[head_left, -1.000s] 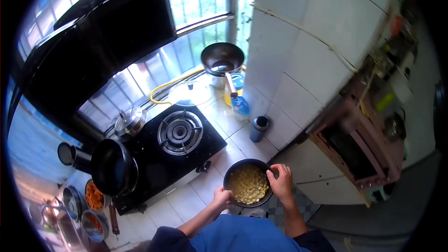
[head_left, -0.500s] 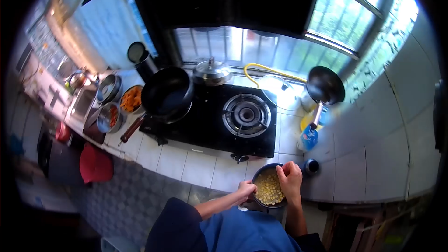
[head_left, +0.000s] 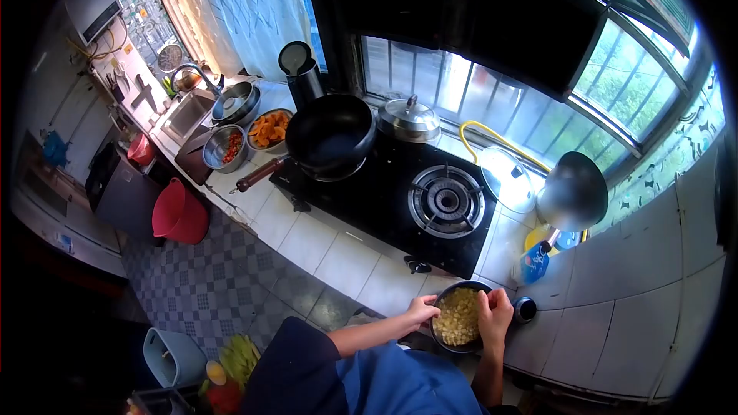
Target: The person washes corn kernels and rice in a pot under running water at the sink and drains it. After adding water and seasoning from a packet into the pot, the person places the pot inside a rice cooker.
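Observation:
A dark round bowl (head_left: 449, 344) full of small pale-yellow pieces (head_left: 458, 319) is held low in front of my body. My left hand (head_left: 421, 313) is closed on its left rim, with the thumb toward the inside. Opposite it, my right hand (head_left: 496, 312) is closed on the right rim, fingers bent over the edge. Just right of that hand is a small dark jar (head_left: 525, 310) on the counter. Behind the bowl stands the black gas stove (head_left: 384, 192), whose right burner (head_left: 447, 200) is bare. A black wok (head_left: 332, 134) with a wooden handle covers the left burner.
Left of the wok are a bowl of orange pieces (head_left: 269, 129), a metal bowl with red pieces (head_left: 225, 147) and a sink (head_left: 188, 114). A lidded pot (head_left: 410, 117), glass lid (head_left: 507, 178), second pan (head_left: 573, 190) and blue packet (head_left: 532, 264) line the back and right. A red bucket (head_left: 181, 211) stands lower left.
My view has turned leftward and tilted, so the stove and bowl sit farther right and lower. Both hands stay on the bowl, and its pale pieces look more heaped.

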A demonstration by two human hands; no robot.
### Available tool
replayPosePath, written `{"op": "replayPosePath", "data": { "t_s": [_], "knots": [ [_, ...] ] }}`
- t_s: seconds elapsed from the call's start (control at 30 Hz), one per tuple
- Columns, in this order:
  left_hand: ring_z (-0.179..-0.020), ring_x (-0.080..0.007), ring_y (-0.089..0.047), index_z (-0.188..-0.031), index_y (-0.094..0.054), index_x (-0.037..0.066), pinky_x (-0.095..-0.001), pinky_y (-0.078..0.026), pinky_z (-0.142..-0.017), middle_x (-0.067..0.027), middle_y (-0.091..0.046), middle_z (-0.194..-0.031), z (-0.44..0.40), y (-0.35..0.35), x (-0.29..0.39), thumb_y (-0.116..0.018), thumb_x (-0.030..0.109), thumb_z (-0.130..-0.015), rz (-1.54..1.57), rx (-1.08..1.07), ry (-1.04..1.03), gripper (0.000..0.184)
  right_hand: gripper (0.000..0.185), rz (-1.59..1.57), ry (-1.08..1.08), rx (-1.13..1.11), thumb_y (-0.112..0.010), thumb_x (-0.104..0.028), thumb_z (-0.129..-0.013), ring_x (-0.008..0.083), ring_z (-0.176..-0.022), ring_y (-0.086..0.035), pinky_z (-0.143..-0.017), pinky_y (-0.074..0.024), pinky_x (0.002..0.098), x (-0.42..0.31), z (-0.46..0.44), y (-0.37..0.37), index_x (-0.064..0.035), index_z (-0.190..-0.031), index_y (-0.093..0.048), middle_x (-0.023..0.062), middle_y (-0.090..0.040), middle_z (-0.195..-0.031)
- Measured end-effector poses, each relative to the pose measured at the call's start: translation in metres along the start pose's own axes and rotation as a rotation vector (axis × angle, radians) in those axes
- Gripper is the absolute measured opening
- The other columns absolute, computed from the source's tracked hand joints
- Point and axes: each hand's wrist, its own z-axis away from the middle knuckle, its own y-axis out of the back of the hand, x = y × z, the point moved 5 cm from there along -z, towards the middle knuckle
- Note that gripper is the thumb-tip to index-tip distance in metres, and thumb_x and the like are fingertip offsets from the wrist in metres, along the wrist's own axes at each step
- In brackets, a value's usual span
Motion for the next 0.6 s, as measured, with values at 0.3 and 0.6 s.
{"op": "replayPosePath", "data": {
  "t_s": [0.3, 0.6],
  "knots": [
    [-0.07, -0.0091, -0.049, -0.12, -0.042, 0.005, -0.0279, -0.046, -0.066, -0.0021, -0.053, -0.084, 0.018, 0.033, 0.01, -0.065, 0.019, -0.071, -0.35, -0.203, 0.102, 0.056, 0.033, 0.038, -0.044, 0.193, -0.062, -0.01, -0.074, 0.0133, -0.047, -0.031, -0.044, -0.028, 0.0304, -0.025, 0.033, 0.002, -0.0026, -0.057, -0.035, 0.0046, -0.032, -0.05],
    [-0.043, -0.0065, -0.024, -0.071, -0.043, 0.014, -0.0225, -0.021, -0.04, 0.007, -0.025, -0.051, 0.081, 0.107, -0.003, -0.038, 0.018, -0.087, -0.41, -0.712, 0.527, 0.017, 0.038, 0.111, -0.368, 0.681, -0.063, -0.016, -0.074, 0.0071, -0.045, -0.03, -0.04, -0.0259, 0.0296, -0.054, 0.174, 0.041, -0.0037, -0.048, -0.038, 0.0017, -0.03, -0.044]
  ]
}}
